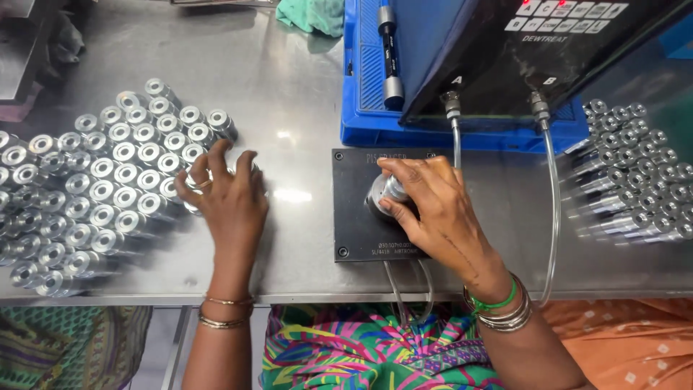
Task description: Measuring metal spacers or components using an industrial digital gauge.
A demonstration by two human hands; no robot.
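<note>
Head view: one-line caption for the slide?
Right hand holds a small metal cylinder on a dark gauge plate; left hand rests on rows of machined cylinders.

- Setting: a factory inspection bench in a machining workshop, built around a stainless-steel worktable (289, 79).
- Left of the black gauge plate (354, 217): rows of identical machined metal sleeves (108, 188).
- Right of the plate: a second batch of similar parts (635, 173).
- Behind the plate: a measuring instrument (520, 50) on a blue crate (361, 101), linked by clear hoses (554, 217).
</note>
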